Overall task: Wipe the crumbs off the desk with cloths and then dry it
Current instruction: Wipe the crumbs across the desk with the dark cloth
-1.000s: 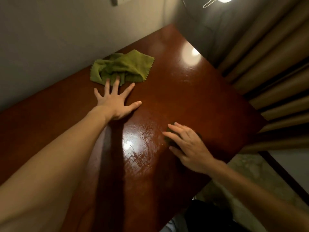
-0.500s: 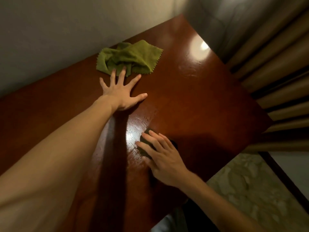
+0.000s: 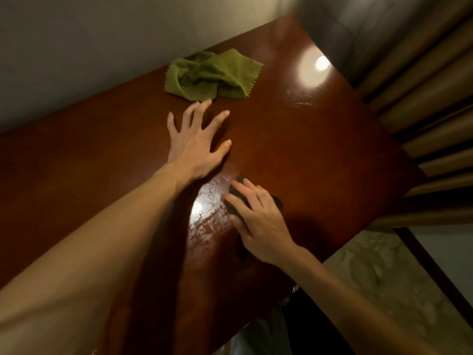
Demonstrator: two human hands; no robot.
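A glossy reddish-brown desk (image 3: 320, 155) fills the middle of the view. On it my right hand (image 3: 258, 221) presses a dark cloth (image 3: 277, 202) flat with straight fingers; most of that cloth is hidden under the palm. A wet, speckled streak (image 3: 210, 208) shines just left of it. My left hand (image 3: 197, 144) lies spread on the desk, fingers straight, holding nothing. A crumpled green cloth (image 3: 215, 75) lies beyond its fingertips near the wall, a small gap between them.
A grey wall (image 3: 102, 47) runs along the desk's far edge. Brown curtains (image 3: 422, 103) hang off the right side. Patterned floor (image 3: 384, 275) shows past the near right edge. Lamp glare and a few specks (image 3: 314, 73) sit at the far corner.
My right hand slid the dark cloth leftward across the desk toward my left arm, leaving a wet trail. My left hand drew back slightly from the green cloth.
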